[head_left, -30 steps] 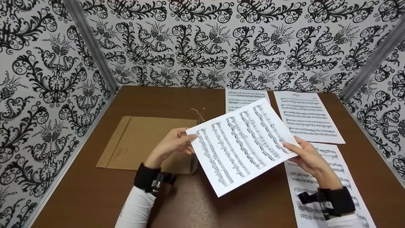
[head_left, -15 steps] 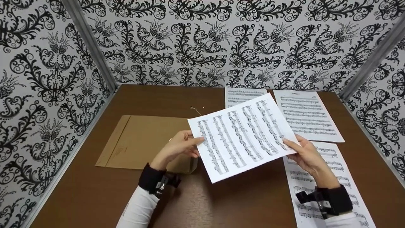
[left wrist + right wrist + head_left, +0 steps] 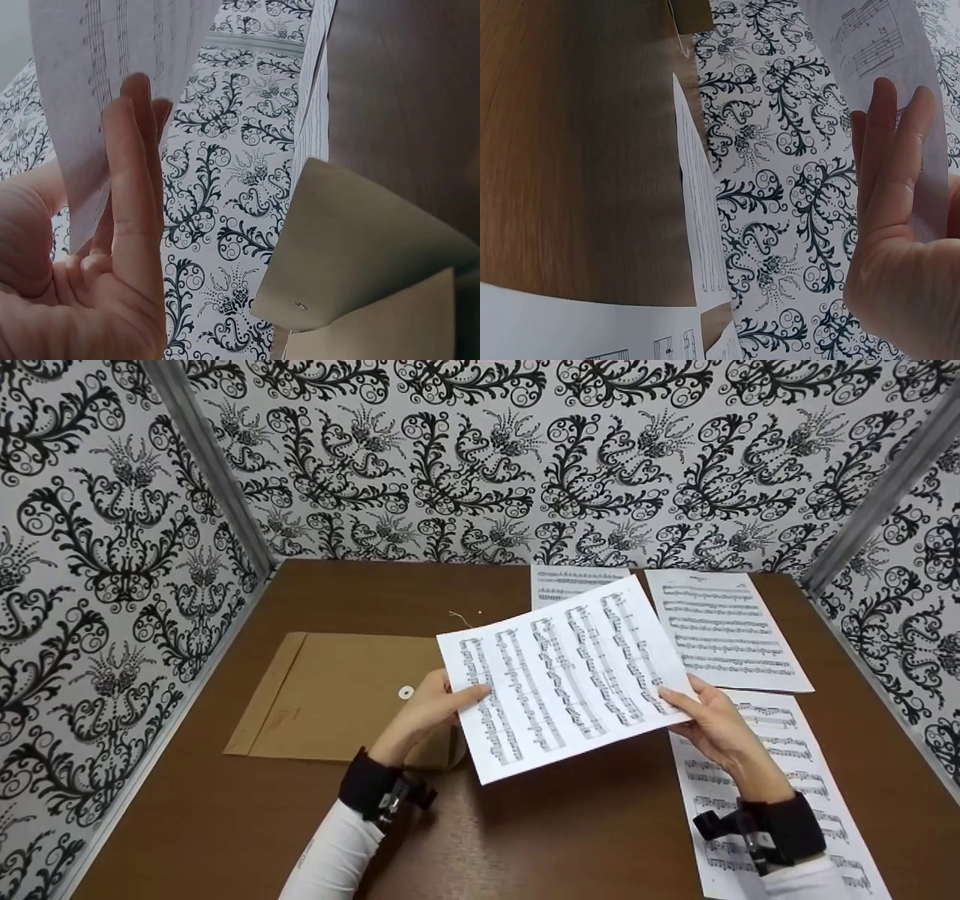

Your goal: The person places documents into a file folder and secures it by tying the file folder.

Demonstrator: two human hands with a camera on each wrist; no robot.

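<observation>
A white page of sheet music (image 3: 562, 682) is held above the table, turned sideways and tilted. My left hand (image 3: 427, 709) pinches its left edge, thumb on the printed face and fingers behind. On the opposite edge my right hand (image 3: 716, 727) grips the page the same way. In the left wrist view the left fingers (image 3: 131, 172) lie against the back of the sheet (image 3: 67, 90). The right wrist view likewise has the right fingers (image 3: 889, 165) behind the paper (image 3: 855, 45).
A brown envelope (image 3: 337, 682) with a white button closure (image 3: 406, 692) and a string (image 3: 461, 619) lies at left on the brown table (image 3: 450, 847). Other music sheets lie at the right: one at the back (image 3: 577, 577), one back right (image 3: 727, 630), one nearer (image 3: 787, 780).
Both hands keep their hold on the page. Its near corner has risen and shifted left, and the left thumb now lies further onto the sheet. The envelope's white button has come into view.
</observation>
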